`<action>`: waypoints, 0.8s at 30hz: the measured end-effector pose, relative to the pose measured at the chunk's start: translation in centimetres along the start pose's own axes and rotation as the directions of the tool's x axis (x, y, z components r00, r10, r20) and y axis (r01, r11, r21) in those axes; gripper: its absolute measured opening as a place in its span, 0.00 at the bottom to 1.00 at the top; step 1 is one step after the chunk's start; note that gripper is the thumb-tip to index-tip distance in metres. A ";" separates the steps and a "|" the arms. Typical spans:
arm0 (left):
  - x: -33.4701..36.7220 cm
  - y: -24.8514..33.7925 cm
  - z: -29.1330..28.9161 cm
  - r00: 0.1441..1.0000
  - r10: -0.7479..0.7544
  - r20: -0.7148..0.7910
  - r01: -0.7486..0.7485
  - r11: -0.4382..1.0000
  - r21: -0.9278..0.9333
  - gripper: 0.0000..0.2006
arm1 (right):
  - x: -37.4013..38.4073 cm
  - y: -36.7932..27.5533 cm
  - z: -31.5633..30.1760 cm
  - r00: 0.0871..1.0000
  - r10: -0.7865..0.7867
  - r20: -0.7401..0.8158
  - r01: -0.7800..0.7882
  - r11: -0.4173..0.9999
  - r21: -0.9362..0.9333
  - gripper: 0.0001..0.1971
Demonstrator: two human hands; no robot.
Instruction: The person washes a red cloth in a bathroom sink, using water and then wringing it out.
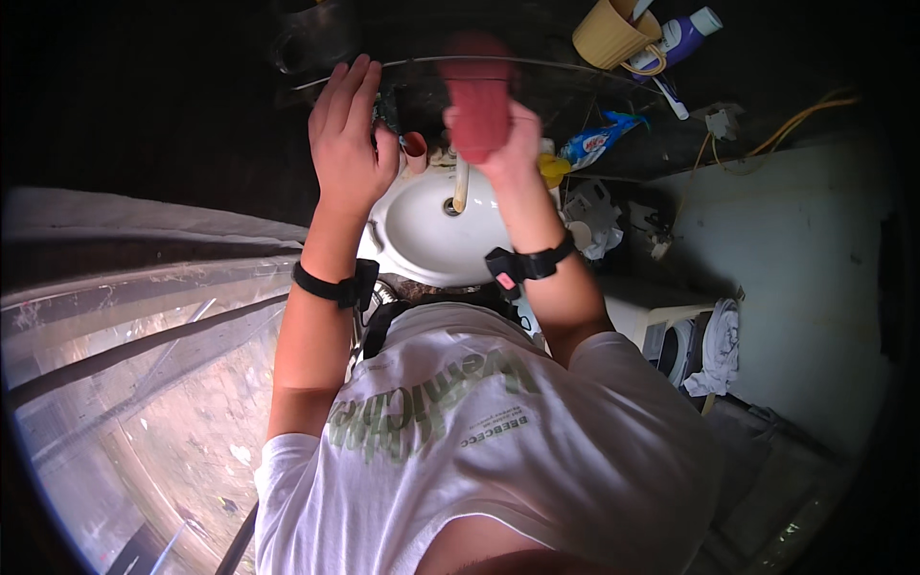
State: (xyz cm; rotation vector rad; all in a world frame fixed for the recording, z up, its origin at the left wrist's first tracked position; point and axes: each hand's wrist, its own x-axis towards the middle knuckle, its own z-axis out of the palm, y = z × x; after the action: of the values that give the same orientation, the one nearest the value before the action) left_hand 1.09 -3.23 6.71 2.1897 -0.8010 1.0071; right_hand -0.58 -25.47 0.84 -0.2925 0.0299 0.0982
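My right hand (520, 144) is closed on a folded red cloth (479, 113), raised above the back of a white washbasin (407, 251). Motion blurs the cloth's upper end, which crosses a thin, pale curved edge (412, 61). To the left, my left hand (347, 144) has its fingers stretched out and holds nothing visible. Its fingertips reach that same edge; whether they press on anything is unclear. Beside its thumb stand a small reddish cup (414, 151) and a dark green item (387, 107). The tap (461, 182) points into the basin between my arms.
At far right are a yellow cup (613, 36), a purple bottle (680, 40) and a toothbrush (674, 99). A blue packet (596, 144) lies right of the basin. White cloth (717, 350) hangs by the pale wall (795, 278). A window (153, 383) is at left.
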 end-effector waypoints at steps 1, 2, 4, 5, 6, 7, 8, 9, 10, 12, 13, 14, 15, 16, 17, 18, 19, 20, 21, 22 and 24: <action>0.0 -0.1 0.1 1.000 -0.006 -0.001 0.006 1.000 -0.002 0.30 | 0.8 1.8 0.7 0.988 -0.044 -0.148 0.029 0.994 -0.101 0.18; 0.1 -0.1 0.3 1.000 0.003 -0.006 -0.003 1.000 -0.019 0.29 | 1.9 4.3 2.3 0.979 -0.014 -0.201 -0.002 0.997 -0.082 0.18; 0.3 -0.4 0.1 1.000 0.020 -0.012 -0.020 0.999 -0.029 0.28 | 3.1 6.3 3.4 0.969 0.026 -0.247 -0.045 0.996 -0.075 0.18; 0.0 -0.5 0.0 1.000 0.011 0.005 -0.010 1.000 -0.028 0.28 | 3.3 6.6 2.8 0.968 0.035 -0.250 -0.059 0.994 -0.088 0.19; -0.1 -0.8 -0.6 1.000 0.001 0.016 0.000 1.000 -0.018 0.28 | 2.5 5.6 1.6 0.986 0.148 -0.076 -0.150 0.989 -0.016 0.21; -0.3 -1.0 -1.1 1.000 0.001 0.013 -0.001 1.000 -0.003 0.28 | 2.0 4.3 0.4 0.963 0.248 0.109 -0.253 0.967 0.039 0.22; -0.5 -1.1 -1.7 0.999 -0.012 0.032 0.012 1.000 -0.004 0.28 | 1.5 4.6 2.5 0.982 0.141 -0.123 -0.144 0.989 -0.022 0.24; -0.2 -0.9 -1.8 0.999 -0.010 0.047 0.011 1.000 -0.013 0.28 | 1.8 4.5 2.0 0.991 0.127 0.039 -0.128 0.991 0.032 0.24; 0.0 -0.6 -1.5 0.999 -0.009 0.042 0.011 0.999 -0.033 0.28 | 2.2 5.1 1.6 0.989 0.137 0.048 -0.140 0.988 0.060 0.24; -0.1 0.1 -0.6 0.999 -0.011 0.041 0.013 0.999 -0.048 0.29 | 2.6 6.8 2.0 0.994 0.093 -0.065 -0.092 0.996 0.011 0.23; -0.1 0.2 -0.4 0.999 -0.017 0.045 0.020 0.998 -0.054 0.29 | 3.1 7.8 3.0 0.985 0.033 -0.170 -0.046 0.996 -0.074 0.22; -0.2 -0.1 -0.3 0.999 -0.005 0.048 0.008 0.999 -0.050 0.29 | 3.1 7.7 3.0 0.982 0.033 -0.186 -0.052 0.994 -0.100 0.21; -0.2 -0.2 -0.8 0.998 0.003 0.059 0.000 0.998 -0.057 0.29 | 2.6 7.0 2.6 0.981 0.023 -0.191 -0.041 0.995 -0.091 0.21; -0.2 -0.2 -1.2 0.998 0.005 0.069 -0.001 0.999 -0.048 0.29 | 1.8 5.5 1.6 0.988 0.108 -0.107 -0.114 0.992 -0.051 0.21; 0.1 -0.3 -1.3 0.998 0.003 0.068 0.000 0.999 -0.042 0.29 | 1.1 3.6 0.8 0.982 0.189 -0.016 -0.189 0.982 -0.029 0.21; 0.0 -0.5 -1.2 0.998 0.018 0.062 -0.016 0.999 -0.032 0.30 | 0.4 2.2 0.1 0.990 0.104 -0.094 -0.111 0.991 -0.079 0.21; 0.0 -0.6 -1.1 0.998 0.027 0.055 -0.026 0.999 -0.026 0.29 | -0.5 0.7 -0.5 0.986 0.014 -0.169 -0.037 0.990 -0.135 0.21; 0.1 -0.5 -1.1 0.998 0.018 0.053 -0.016 1.000 -0.026 0.28 | -1.4 -1.3 -1.3 0.985 -0.063 -0.159 0.039 0.988 -0.151 0.20; 0.3 -0.4 -1.2 0.999 0.013 0.047 -0.012 1.000 -0.023 0.26 | -2.3 -3.1 -1.3 0.980 -0.140 -0.142 0.115 0.979 -0.166 0.19; 0.3 -0.2 -1.3 0.999 0.003 0.051 -0.004 1.000 0.001 0.25 | -3.2 -4.3 -1.3 0.969 -0.200 -0.147 0.191 0.979 -0.072 0.18; 0.1 0.1 -0.5 0.999 0.006 0.046 -0.005 1.000 -0.024 0.25 | -4.2 -6.4 -1.7 0.930 -0.345 -0.122 0.351 0.936 0.032 0.17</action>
State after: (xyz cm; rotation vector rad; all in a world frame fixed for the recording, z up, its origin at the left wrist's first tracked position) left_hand 0.89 -2.98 7.09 2.1991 -0.8358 0.9477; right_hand -4.14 -32.42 1.23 -0.2460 0.0943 -0.2736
